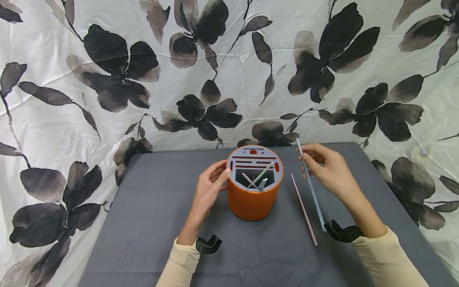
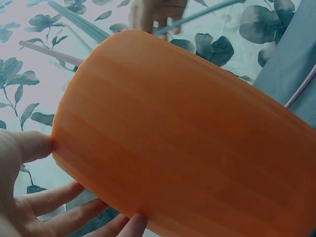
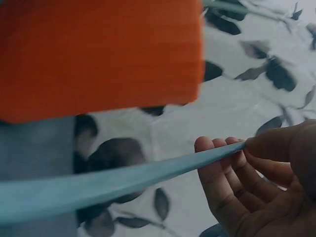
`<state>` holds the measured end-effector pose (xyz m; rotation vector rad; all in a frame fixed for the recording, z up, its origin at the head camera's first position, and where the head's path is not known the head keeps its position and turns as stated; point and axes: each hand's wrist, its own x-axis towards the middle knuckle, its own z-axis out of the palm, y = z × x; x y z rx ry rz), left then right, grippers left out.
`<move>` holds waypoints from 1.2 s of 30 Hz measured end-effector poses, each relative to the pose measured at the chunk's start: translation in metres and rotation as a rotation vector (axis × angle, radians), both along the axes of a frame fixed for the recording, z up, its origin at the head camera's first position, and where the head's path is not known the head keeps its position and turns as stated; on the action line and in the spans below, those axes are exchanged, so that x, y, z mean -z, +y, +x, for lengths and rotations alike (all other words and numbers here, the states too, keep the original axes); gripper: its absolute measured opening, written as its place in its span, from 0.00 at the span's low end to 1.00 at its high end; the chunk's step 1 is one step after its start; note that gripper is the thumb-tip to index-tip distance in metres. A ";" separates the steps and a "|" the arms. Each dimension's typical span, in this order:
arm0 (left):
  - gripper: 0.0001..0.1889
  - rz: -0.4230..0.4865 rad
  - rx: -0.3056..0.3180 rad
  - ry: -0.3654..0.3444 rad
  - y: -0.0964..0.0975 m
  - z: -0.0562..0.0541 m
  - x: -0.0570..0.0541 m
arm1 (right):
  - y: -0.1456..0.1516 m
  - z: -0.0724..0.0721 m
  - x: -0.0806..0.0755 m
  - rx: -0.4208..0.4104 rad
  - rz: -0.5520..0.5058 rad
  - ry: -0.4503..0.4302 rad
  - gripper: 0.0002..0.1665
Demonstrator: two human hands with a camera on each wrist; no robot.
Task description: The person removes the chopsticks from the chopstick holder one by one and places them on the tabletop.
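My left hand (image 1: 211, 181) holds the side of an orange round holder (image 1: 251, 205), its thumb at the rim and its fingers on the wall, also in the left wrist view. The holder stands upright with a grey slotted top (image 1: 247, 153). Several pastel sticks, among them a green one (image 1: 263, 172) and a pink one (image 1: 249, 180), lean in its large compartment. To the right, my right hand (image 1: 324, 165) pinches a light-blue chopstick (image 1: 311, 185) near its far end. Its near end reaches toward my wrist. A pink chopstick (image 1: 304, 211) lies between the holder and the blue one.
A dark grey cloth (image 1: 161, 223) covers the table. Behind it hangs a white curtain (image 1: 251, 79) with dark flowers. A black wrist camera (image 1: 208, 244) sits on my left wrist and another (image 1: 342, 232) on my right.
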<state>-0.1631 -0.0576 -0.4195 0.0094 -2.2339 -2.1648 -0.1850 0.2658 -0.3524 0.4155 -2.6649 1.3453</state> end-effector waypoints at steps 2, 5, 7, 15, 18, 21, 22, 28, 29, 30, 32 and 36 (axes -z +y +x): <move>0.22 0.002 -0.001 0.004 0.000 0.001 0.000 | 0.004 -0.003 0.008 -0.003 0.029 -0.026 0.19; 0.22 0.001 -0.002 0.009 -0.001 0.003 0.001 | 0.010 -0.006 0.020 0.007 0.054 -0.066 0.20; 0.23 0.005 -0.003 0.011 -0.001 0.003 0.001 | 0.014 -0.008 0.028 0.016 0.060 -0.091 0.20; 0.23 0.013 0.000 0.016 0.000 0.005 0.003 | 0.027 -0.017 0.067 0.031 0.078 -0.162 0.19; 0.23 0.014 0.000 0.016 0.000 0.005 0.004 | 0.031 -0.020 0.081 0.042 0.094 -0.179 0.19; 0.23 0.015 0.000 0.016 0.000 0.005 0.005 | 0.034 -0.022 0.094 0.050 0.122 -0.188 0.19; 0.23 0.016 0.000 0.015 0.000 0.005 0.006 | 0.036 -0.023 0.099 0.055 0.130 -0.190 0.19; 0.23 0.014 0.004 0.016 0.000 0.007 0.008 | 0.043 -0.023 0.121 0.080 0.156 -0.189 0.18; 0.23 0.013 0.002 0.016 0.000 0.007 0.008 | 0.044 -0.023 0.124 0.082 0.153 -0.189 0.18; 0.22 0.015 0.001 0.016 0.001 0.008 0.009 | 0.045 -0.024 0.127 0.086 0.146 -0.192 0.18; 0.22 0.016 0.000 0.019 0.001 0.009 0.009 | 0.047 -0.024 0.133 0.094 0.140 -0.196 0.18; 0.22 0.019 0.001 0.029 0.000 0.009 0.009 | 0.049 -0.027 0.144 0.115 0.187 -0.182 0.17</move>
